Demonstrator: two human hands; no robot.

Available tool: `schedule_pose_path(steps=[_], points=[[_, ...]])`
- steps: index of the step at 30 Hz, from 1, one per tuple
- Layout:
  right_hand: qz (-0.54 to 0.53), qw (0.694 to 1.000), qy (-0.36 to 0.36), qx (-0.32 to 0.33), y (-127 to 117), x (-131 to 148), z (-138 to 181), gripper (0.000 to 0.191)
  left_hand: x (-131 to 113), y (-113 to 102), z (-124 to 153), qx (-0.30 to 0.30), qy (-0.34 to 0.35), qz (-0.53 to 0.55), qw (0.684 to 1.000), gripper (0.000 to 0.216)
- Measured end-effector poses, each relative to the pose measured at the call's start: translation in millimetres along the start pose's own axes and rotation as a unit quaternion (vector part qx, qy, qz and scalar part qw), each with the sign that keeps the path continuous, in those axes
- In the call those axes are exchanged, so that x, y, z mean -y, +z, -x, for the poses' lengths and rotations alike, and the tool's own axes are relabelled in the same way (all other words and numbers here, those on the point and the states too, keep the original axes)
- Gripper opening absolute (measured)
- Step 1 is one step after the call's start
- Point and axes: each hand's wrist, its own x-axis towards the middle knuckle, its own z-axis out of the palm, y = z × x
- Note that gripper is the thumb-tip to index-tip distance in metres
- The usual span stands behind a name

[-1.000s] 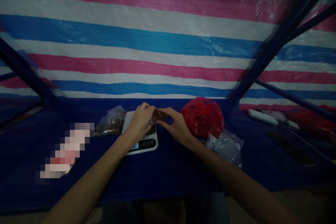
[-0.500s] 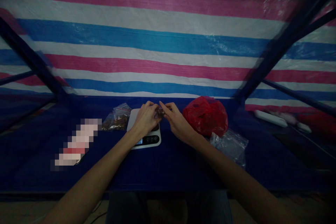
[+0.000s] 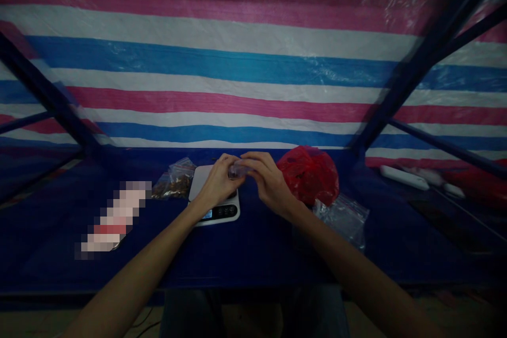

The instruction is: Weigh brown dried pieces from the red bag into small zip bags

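Between both hands is a small clear plastic bag (image 3: 238,169), held above the right side of a white kitchen scale (image 3: 236,217). My left hand (image 3: 219,182) is closed on the bag's left side and hides part of the scale's plate. My right hand (image 3: 269,182) grips the bag's right side, thumb and fingers bent around its edge. What the bag contains is hard to make out. The scale's display is lit, partly covered by my left wrist. Left of the scale lie zip bags (image 3: 174,182) with small brown pieces inside.
A red plastic bag (image 3: 311,174) sits just right of my right hand. Clear zip bags (image 3: 344,219) lie partly under my right forearm. A blurred-out pinkish item (image 3: 114,219) is on the left of the blue table (image 3: 253,253). A white bar-shaped object (image 3: 404,177) lies far right.
My right hand's fingers have shifted from a pointed pinch to a rounder grip. More of the clear bag now shows between the hands. The view has shifted slightly.
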Motion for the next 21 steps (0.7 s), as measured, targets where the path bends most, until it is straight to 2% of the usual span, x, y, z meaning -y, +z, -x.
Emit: schedule_pose_path(steps=[2,4,6,8,9,11,14,18,20,21], points=[[-0.003,0.996,0.067,-0.052,-3.6,3.9,-0.6,0.038,-2.7,-2.8,-1.4,-0.004,-0.015,0.057,0.998,0.014],[-0.004,0.986,0.141,-0.093,-6.0,3.8,-0.3,0.037,-4.9,-7.6,-2.8,0.005,-0.046,0.181,0.982,0.014],[-0.021,0.971,0.206,-0.116,-5.7,-1.6,1.4,0.037,-5.7,-13.4,-3.6,0.032,-0.1,0.351,0.931,0.02],[-0.073,0.956,0.26,-0.116,-2.3,-10.9,4.2,0.037,-4.5,-18.5,-3.7,0.07,-0.158,0.487,0.856,0.024],[-0.113,0.946,0.283,-0.111,0.4,-15.7,5.9,0.036,-3.2,-20.4,-3.6,0.087,-0.181,0.528,0.826,0.024],[-0.205,0.919,0.323,-0.094,7.0,-23.3,9.2,0.034,0.4,-22.0,-3.7,0.098,-0.204,0.567,0.792,0.021],[-0.317,0.868,0.373,-0.078,16.6,-26.1,13.5,0.036,6.3,-20.4,-5.1,0.07,-0.222,0.581,0.78,0.019],[-0.393,0.811,0.423,-0.089,21.6,-22.2,15.7,0.04,12.6,-15.3,-8.0,-0.012,-0.264,0.586,0.766,0.024],[-0.406,0.804,0.428,-0.083,20.4,-22.3,15.3,0.039,15.0,-13.0,-8.4,-0.045,-0.282,0.579,0.764,0.026],[-0.4,0.809,0.424,-0.069,19.3,-23.4,15.2,0.038,16.0,-12.0,-8.0,-0.051,-0.29,0.569,0.768,0.026]])
